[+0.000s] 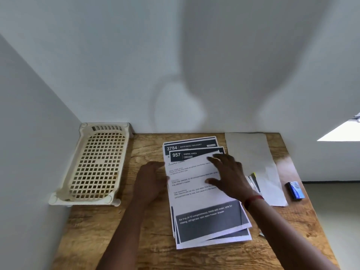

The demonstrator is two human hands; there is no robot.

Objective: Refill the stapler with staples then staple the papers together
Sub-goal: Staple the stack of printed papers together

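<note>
Papers lie in a loose, fanned stack at the middle of the wooden surface, their long edges running toward the wall. At least three printed sheets show: the rearmost headed "3784 ENTRANCE / BALCONY", the next headed "957 DINING AREA", and a top sheet with a dark block of text near its front edge. The sheets are not squared; their corners are offset at both the far and near ends.

Right hand rests flat on the top sheet, palm down, fingers spread and extended toward the stack's far right area. It presses on the paper and clasps nothing. A red band sits at that wrist.

Left hand lies against the stack's left edge, fingers extended and touching the paper margin. Motion blur softens it, but nothing is enclosed in it.

Just right of the stack, partly under the right forearm, lie some small items with a yellow and dark edge; too hidden to identify. Behind and beside them, a blank pale sheet extends from the wall toward the front right.

A small blue box sits near the right edge of the surface, well apart from both hands; its contents cannot be read.

A cream perforated plastic tray occupies the far left corner, against the two walls, apart from the stack.
</note>
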